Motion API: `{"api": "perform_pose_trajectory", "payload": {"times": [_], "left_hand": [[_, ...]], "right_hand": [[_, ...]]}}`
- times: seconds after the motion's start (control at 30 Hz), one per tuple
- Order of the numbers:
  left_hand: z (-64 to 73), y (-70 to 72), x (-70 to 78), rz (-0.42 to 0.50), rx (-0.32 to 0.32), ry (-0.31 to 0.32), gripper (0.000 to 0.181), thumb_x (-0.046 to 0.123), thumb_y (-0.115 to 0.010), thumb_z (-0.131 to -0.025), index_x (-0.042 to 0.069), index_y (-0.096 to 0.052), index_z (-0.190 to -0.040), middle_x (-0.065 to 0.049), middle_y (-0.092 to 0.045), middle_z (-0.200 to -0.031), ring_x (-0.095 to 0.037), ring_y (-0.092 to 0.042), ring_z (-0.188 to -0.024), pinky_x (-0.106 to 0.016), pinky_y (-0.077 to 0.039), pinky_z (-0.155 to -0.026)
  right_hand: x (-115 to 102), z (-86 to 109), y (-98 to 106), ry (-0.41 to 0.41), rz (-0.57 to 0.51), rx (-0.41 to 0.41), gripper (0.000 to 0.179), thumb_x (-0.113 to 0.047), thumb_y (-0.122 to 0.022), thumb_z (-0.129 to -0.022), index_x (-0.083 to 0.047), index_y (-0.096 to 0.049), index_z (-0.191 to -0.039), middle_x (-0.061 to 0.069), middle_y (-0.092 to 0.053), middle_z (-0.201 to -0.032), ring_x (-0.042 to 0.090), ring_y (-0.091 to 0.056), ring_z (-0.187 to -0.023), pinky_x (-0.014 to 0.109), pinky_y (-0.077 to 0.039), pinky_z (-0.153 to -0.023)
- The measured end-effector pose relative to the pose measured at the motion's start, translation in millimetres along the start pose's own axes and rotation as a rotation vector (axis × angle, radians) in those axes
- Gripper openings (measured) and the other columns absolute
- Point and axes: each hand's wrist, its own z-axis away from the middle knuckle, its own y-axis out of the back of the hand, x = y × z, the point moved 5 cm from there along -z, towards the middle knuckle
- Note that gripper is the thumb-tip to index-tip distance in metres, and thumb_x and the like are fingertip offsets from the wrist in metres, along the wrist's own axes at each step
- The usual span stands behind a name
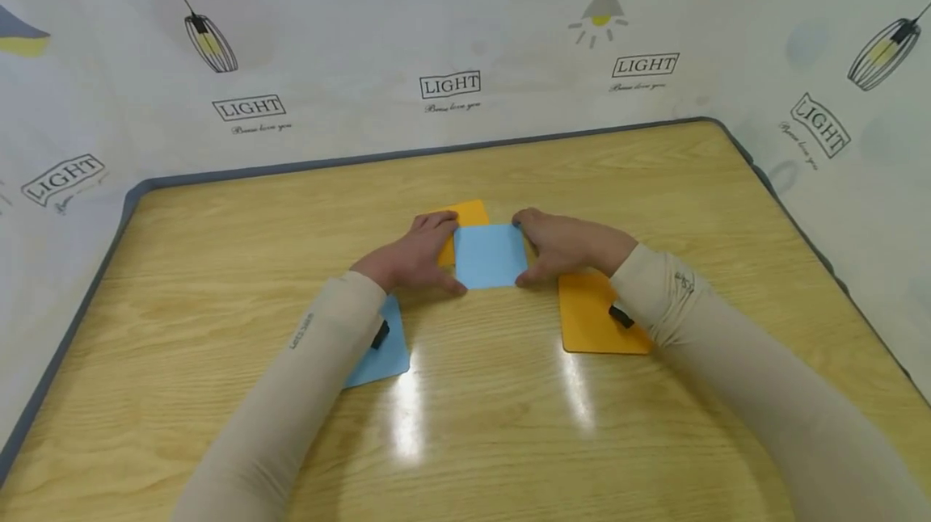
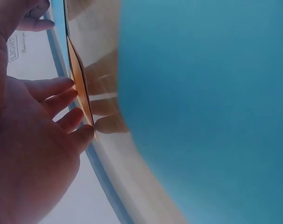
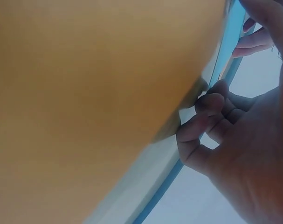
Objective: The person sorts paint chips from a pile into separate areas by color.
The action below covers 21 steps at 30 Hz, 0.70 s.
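A light blue square card (image 1: pixel 490 255) lies near the middle of the table, partly over an orange card (image 1: pixel 471 213). At its left edge my left hand (image 1: pixel 422 255) holds it, thumb by the near corner and index finger by the far one. Other fingertips of that hand touch the orange card (image 2: pixel 79 79) in the left wrist view. My right hand (image 1: pixel 563 246) grips the opposite edge, thumb near and index finger far. In the right wrist view its remaining fingers (image 3: pixel 192 135) are curled down against the table. The hands hide part of the orange card.
Under the left forearm is another blue card (image 1: pixel 393 356); under the right forearm, another orange card (image 1: pixel 589 328). A small black object shows at each wrist. The wood-grain table (image 1: pixel 480 425) has a dark edge, with a printed white cloth (image 1: pixel 349 45) behind it.
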Motion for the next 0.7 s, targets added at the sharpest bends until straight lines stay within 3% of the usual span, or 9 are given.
{"api": "perform_pose_trajectory", "payload": {"times": [0.3, 0.53, 0.7], "left_hand": [[1.5, -0.2, 0.6, -0.011, -0.005, 0.008, 0.098, 0.04, -0.078, -0.083, -0.003, -0.024, -0.152, -0.014, -0.013, -0.16, -0.033, -0.009, -0.143, -0.043, -0.017, -0.115], [3.2, -0.9, 1.3, -0.037, 0.006, -0.022, 0.093, 0.039, -0.075, -0.085, -0.004, -0.026, -0.151, -0.017, -0.016, -0.158, -0.037, -0.012, -0.141, -0.043, -0.018, -0.114], [5.3, -0.1, 2.1, -0.046, 0.008, -0.023, 0.093, 0.04, -0.075, -0.086, -0.004, -0.025, -0.151, -0.017, -0.015, -0.159, -0.036, -0.011, -0.142, -0.044, -0.018, -0.114]], "right_hand": [[-0.3, -2.5, -2.0, -0.011, 0.032, 0.01, 0.098, -0.046, -0.077, -0.081, 0.009, -0.027, -0.145, 0.024, -0.039, -0.144, 0.027, -0.05, -0.113, 0.042, -0.039, -0.104], [-1.1, 1.7, -3.7, 0.01, 0.044, 0.007, 0.108, -0.054, -0.08, -0.075, 0.009, -0.027, -0.146, 0.024, -0.038, -0.143, 0.03, -0.047, -0.119, 0.044, -0.036, -0.106], [-2.9, 3.9, -2.6, 0.03, 0.059, 0.01, 0.102, -0.048, -0.078, -0.079, 0.01, -0.027, -0.146, 0.025, -0.038, -0.143, 0.03, -0.046, -0.119, 0.044, -0.036, -0.106]]}}
